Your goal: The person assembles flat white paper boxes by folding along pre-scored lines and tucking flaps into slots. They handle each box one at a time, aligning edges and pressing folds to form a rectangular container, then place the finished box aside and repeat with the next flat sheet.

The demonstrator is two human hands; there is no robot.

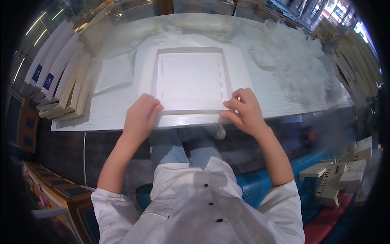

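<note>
A white square frame-like panel (pixel 190 79), with a raised inner border, lies flat on the white wood-grain table (pixel 115 114) in front of me. At its near left corner, my left hand (pixel 142 113) rests with curled fingers, its fingertips on the edge. My right hand (pixel 245 109) is at the near right corner, thumb and index finger spread a little around the panel's border. Whether either hand truly grips the panel is hard to tell. A thin white sheet (pixel 115 73) lies left of the panel. To the right spreads a heap of crumpled clear plastic wrappers (pixel 292 58).
Flat white and cream cardboard boxes (pixel 65 88) stand in a row at the table's left end. More cartons (pixel 356 70) stand at the far right. Printed boxes (pixel 332 180) lie on a seat at lower right. A wooden cabinet (pixel 61 189) is at lower left.
</note>
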